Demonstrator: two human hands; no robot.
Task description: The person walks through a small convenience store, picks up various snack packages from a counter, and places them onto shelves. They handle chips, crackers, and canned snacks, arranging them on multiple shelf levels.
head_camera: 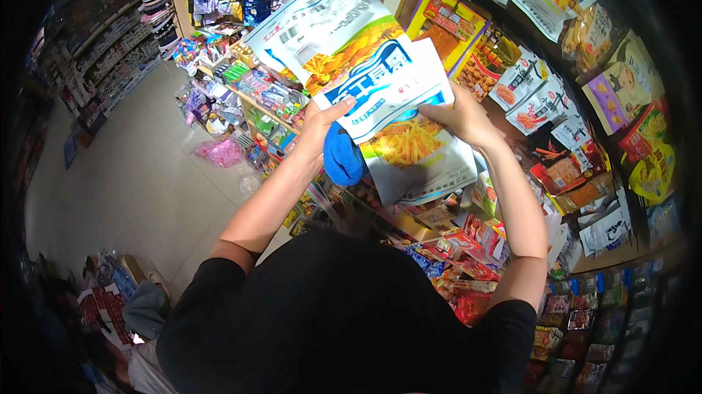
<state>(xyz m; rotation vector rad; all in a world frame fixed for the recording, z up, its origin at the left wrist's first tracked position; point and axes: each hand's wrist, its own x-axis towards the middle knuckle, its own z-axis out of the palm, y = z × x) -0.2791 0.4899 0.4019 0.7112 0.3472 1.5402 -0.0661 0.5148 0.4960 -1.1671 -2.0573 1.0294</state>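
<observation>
In front of me, both hands hold snack bags printed with pictures of French fries. My left hand point(318, 125) grips the lower left edge of the upper white bag point(364, 59), thumb on its front. A folded blue cloth point(343, 158) hangs just below that palm, against the wrist. My right hand point(463, 119) pinches the right side, its thumb on the printed face. A second, similar bag point(419, 158) shows beneath the upper one, slanting down toward me. Where the two bags overlap is partly hidden.
Packed snack shelves point(581, 262) curve along the right, with bags such as a yellow-and-purple pack point(447, 26) upright behind my hands. Low display racks point(269, 111) of small goods stand ahead-left. A pink plastic bag point(219, 152) lies on the tiled floor point(153, 174). Someone's pale clothing point(151, 364) shows at lower left.
</observation>
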